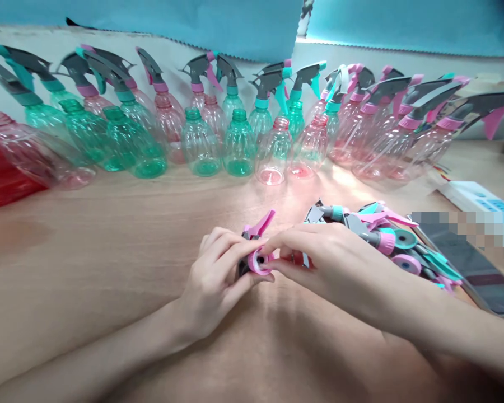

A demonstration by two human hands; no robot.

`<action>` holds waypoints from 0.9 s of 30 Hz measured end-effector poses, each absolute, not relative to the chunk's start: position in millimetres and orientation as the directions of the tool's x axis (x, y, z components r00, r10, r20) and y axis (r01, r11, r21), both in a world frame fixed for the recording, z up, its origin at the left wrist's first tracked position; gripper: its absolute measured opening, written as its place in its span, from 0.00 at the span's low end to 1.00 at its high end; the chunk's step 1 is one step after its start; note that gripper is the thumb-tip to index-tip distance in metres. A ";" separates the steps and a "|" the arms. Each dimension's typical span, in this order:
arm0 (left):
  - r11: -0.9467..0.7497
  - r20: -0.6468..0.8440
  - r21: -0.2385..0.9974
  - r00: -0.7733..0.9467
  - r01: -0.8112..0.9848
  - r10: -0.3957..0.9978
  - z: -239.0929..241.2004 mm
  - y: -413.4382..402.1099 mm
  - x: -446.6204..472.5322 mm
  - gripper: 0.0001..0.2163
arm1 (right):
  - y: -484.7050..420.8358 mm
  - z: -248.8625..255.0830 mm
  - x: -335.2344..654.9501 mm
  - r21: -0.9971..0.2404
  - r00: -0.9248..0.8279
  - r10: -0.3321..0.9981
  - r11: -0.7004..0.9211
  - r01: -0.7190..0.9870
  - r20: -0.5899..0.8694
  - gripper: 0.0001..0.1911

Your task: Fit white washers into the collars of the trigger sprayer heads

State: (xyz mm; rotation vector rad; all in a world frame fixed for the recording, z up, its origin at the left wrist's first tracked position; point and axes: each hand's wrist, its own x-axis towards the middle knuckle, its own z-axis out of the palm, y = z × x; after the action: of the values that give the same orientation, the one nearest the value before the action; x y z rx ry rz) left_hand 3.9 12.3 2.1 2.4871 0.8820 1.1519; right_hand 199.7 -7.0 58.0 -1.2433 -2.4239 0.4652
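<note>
Above the middle of the table, my left hand (212, 277) is closed around a grey and pink spray trigger head (258, 226). Its pink screw collar (261, 272) faces me, showing a pale ring and a dark hole inside. From the right, my right hand (319, 249) brings thumb and forefinger together at the collar's opening. Whatever is between those fingertips is too small or too hidden to make out. Just beyond my right hand lies a pile of loose spray trigger heads (386, 242) in grey, pink and teal, partly covered by the hand.
Along the back wall stand clear green bottles (239, 148) and pink bottles (273, 151), several topped with trigger heads, others uncapped. A red bag (8, 173) sits at far left. On the right are a dark phone-like slab (483, 280) and a white and blue packet (474, 196).
</note>
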 end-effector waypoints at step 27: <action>-0.603 0.570 0.085 0.458 0.794 0.683 -8.1 68.3 -92.9 0.16 | 17.2 79.1 227.5 -0.268 -0.460 0.781 0.592 0.760 0.422 0.06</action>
State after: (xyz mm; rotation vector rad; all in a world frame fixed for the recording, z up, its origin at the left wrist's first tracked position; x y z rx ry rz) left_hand -92.9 68.3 -8.1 2.8426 1.4584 0.9586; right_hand 227.5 17.2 79.1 -1.2240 -2.3158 0.0553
